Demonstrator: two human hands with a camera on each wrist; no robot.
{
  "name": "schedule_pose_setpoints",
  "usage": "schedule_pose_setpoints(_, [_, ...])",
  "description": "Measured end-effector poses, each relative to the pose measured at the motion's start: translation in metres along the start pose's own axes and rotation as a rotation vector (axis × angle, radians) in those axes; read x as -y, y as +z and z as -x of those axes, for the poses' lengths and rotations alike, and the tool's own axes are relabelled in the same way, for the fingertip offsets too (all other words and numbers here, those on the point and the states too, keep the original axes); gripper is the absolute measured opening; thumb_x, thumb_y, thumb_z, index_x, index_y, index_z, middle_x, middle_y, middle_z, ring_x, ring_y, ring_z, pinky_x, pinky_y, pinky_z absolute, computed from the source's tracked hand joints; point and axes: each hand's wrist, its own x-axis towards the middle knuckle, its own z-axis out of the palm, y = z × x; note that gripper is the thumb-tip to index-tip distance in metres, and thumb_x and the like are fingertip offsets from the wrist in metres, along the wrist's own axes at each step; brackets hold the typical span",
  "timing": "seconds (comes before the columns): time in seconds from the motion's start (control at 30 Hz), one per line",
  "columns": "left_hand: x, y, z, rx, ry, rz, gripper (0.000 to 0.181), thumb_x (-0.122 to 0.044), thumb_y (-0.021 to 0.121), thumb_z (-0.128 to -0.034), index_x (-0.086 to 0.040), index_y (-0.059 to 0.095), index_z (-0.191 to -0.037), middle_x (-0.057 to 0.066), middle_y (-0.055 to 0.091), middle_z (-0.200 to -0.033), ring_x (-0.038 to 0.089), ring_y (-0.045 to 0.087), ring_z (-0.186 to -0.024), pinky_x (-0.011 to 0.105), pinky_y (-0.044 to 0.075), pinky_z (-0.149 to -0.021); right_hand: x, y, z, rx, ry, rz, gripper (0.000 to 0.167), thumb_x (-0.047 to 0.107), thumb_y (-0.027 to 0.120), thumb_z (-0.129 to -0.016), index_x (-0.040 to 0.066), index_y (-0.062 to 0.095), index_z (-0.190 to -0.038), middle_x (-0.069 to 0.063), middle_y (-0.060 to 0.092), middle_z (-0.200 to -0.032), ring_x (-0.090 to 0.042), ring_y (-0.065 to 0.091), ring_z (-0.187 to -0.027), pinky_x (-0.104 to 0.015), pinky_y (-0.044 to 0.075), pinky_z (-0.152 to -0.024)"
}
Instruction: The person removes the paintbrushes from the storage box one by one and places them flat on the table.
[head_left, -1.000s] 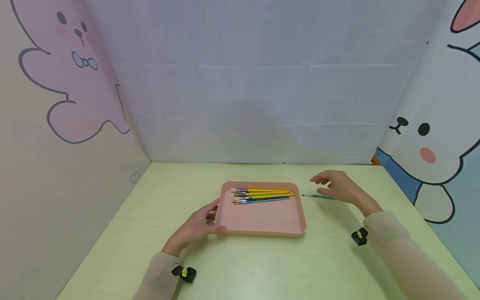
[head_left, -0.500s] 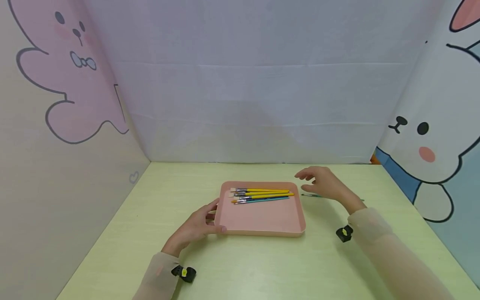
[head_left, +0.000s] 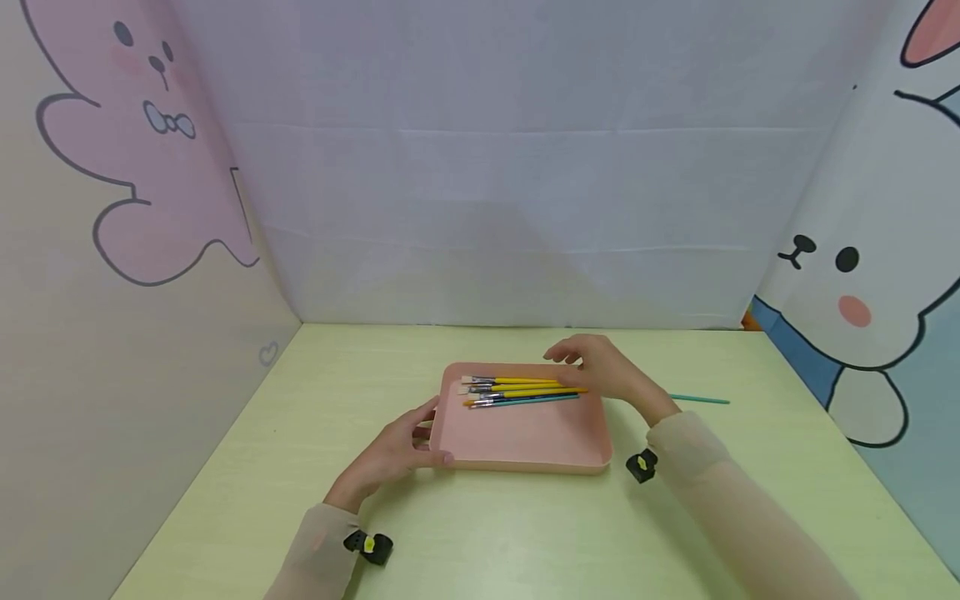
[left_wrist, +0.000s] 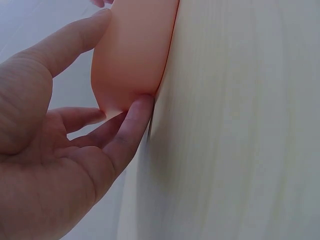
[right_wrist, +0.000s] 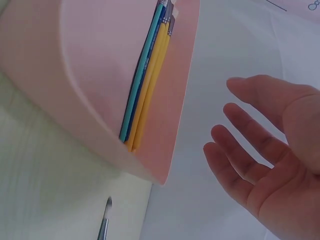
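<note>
A pink rectangular tray (head_left: 525, 437) lies on the table with several paintbrushes (head_left: 525, 390) side by side along its back half. Their handles are yellow, teal and dark blue. My left hand (head_left: 390, 450) grips the tray's left end, thumb at the near corner and fingertips against the side wall (left_wrist: 130, 55). Over the tray's back right part hovers my right hand (head_left: 609, 368), fingers loosely bent and holding nothing, as the right wrist view shows. Another paintbrush (head_left: 701, 399) with a teal handle lies on the table right of the tray, partly hidden by that hand; its bristle tip (right_wrist: 108, 202) shows in the right wrist view.
The pale yellow-green table (head_left: 480, 533) runs back to a white curtain (head_left: 480, 208). Walls with cartoon animals (head_left: 862, 267) stand on both sides. A small black device (head_left: 642, 465) sits on each sleeve.
My right hand has moved left, from above the loose paintbrush to above the tray's right end. The left hand, the tray and the brushes stay put.
</note>
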Motion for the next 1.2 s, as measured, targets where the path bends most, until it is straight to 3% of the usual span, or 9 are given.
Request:
schedule_pose_setpoints(0.27, [0.0,0.0,0.001,0.007,-0.008,0.014,0.108,-0.033,0.094,-0.0835,-0.017,0.03,-0.169,0.007,0.056,-0.153,0.027,0.059,-0.129,0.051,0.052,-0.106,0.013,0.015,-0.016,0.045,0.014,0.003,0.03,0.002,0.072,-0.096,0.003,0.076,-0.126,-0.011,0.075,-0.117,-0.028,0.069,-0.104,-0.045,0.06,-0.09])
schedule_pose_setpoints(0.53, [-0.001,0.0,0.002,0.0,-0.011,0.01,0.109,-0.031,0.094,-0.0832,-0.017,0.03,-0.169,0.006,0.054,-0.155,0.027,0.059,-0.13,0.051,0.052,-0.107,0.018,0.028,-0.026,0.1,0.043,-0.018,0.036,0.0,0.076,-0.093,0.0,0.074,-0.129,-0.016,0.074,-0.12,-0.033,0.069,-0.109,-0.047,0.059,-0.096])
schedule_pose_setpoints(0.83, [0.0,-0.001,0.002,0.002,-0.01,0.012,0.108,-0.032,0.094,-0.0833,-0.017,0.03,-0.169,0.007,0.055,-0.154,0.027,0.06,-0.129,0.05,0.053,-0.106,0.021,0.04,-0.033,0.199,0.142,-0.037,0.037,0.003,0.079,-0.093,0.005,0.075,-0.129,-0.011,0.074,-0.123,-0.026,0.066,-0.106,-0.043,0.057,-0.098])
schedule_pose_setpoints(1.2, [-0.002,0.0,0.002,0.001,-0.006,0.011,0.106,-0.031,0.093,-0.0843,-0.019,0.031,-0.169,0.006,0.058,-0.149,0.026,0.06,-0.128,0.05,0.053,-0.105,0.03,0.047,-0.036,0.305,0.28,0.123,0.029,0.017,0.081,-0.094,0.022,0.079,-0.123,0.002,0.07,-0.12,-0.022,0.057,-0.111,-0.057,0.047,-0.1])
